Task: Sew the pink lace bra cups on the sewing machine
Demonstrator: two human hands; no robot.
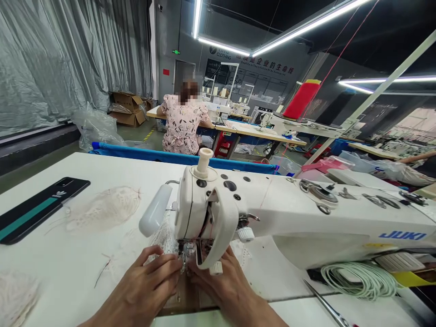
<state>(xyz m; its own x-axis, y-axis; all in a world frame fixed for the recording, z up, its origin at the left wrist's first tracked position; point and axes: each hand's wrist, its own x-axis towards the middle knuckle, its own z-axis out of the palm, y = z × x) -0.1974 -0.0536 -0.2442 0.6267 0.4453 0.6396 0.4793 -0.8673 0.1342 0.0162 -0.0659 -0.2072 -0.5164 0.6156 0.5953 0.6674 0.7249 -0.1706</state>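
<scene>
A white sewing machine (pixel 279 204) marked JUKI stands before me, its head over a piece of white lace fabric (pixel 164 237). Left of the presser foot (pixel 185 252), my left hand (pixel 153 277) has its fingers curled and pressed together on the lace. On the other side, my right hand (pixel 228 277) is closed at the lace, close to the needle area. The machine's white guard and a knob hide part of its fingers. More lace shows behind the right hand. How the fingertips grip the fabric is hard to see.
Lace pieces (pixel 109 206) and a dark phone (pixel 41 206) lie at left. At right are scissors (pixel 327 304) and a pale green cord coil (pixel 359 280). A red thread cone (pixel 302 99) stands behind the machine. A person (pixel 185 120) sits at another table ahead.
</scene>
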